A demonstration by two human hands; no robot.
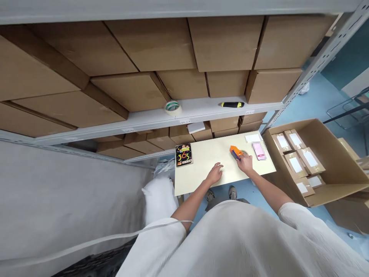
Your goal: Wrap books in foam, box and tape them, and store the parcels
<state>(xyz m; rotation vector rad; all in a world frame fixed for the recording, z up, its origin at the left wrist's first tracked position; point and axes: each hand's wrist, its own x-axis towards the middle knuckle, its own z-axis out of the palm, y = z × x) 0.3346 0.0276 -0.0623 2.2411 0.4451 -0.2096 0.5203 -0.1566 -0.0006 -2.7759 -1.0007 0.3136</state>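
My right hand [245, 163] is closed around an orange and dark-blue tape dispenser [235, 151] over the right half of the pale table [198, 175]. Part of the tape roll shows beside my fingers. My left hand [215, 174] is open near the table's front edge, with fingers apart and nothing in it; whether it touches the surface I cannot tell. A black book with a colourful "365" cover [183, 154] lies at the table's left end. To the right of my right hand is a phone with a pink screen [259, 151], partly blurred. Behind it lies a white paper slip [252, 138].
Metal shelving [198, 109] full of cardboard boxes [227, 42] rises behind the table. Its ledge carries a tape roll [173, 107] and a black-and-yellow utility knife [231, 104]. On the right, a large open carton [343, 161] holds several labelled boxes. White bags [160, 196] sit at left.
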